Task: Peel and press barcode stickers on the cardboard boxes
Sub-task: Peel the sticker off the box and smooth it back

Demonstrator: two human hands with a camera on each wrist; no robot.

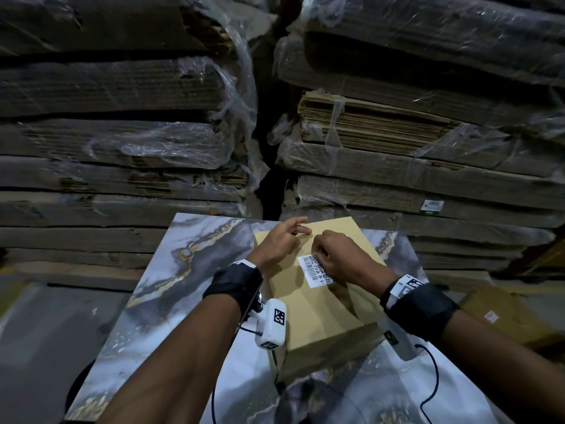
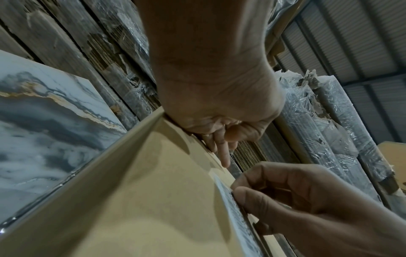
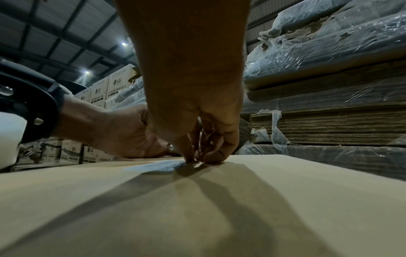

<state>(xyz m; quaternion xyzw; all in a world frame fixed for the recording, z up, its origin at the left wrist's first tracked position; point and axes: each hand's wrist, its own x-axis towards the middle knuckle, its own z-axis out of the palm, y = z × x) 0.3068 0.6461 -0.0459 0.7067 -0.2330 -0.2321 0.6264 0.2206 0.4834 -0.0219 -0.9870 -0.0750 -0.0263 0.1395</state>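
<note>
A tan cardboard box [image 1: 321,310] lies on the table in front of me. A white barcode sticker [image 1: 312,269] lies flat on its top. My right hand [image 1: 328,255] is over the sticker's far right edge, fingers curled, with thumb and fingertips pinched down on that edge [image 3: 197,161]. My left hand [image 1: 284,237] rests on the box top just left of it with straight fingers pointing right and holds nothing. The left wrist view shows the right thumb [image 2: 243,196] on the sticker [image 2: 232,213].
The box sits on a marble-patterned table [image 1: 183,301]. Tall stacks of plastic-wrapped flattened cardboard [image 1: 122,133] stand right behind the table. Another cardboard box with a small label [image 1: 501,316] sits low at the right. Printed cartons [image 3: 116,85] are stacked far off.
</note>
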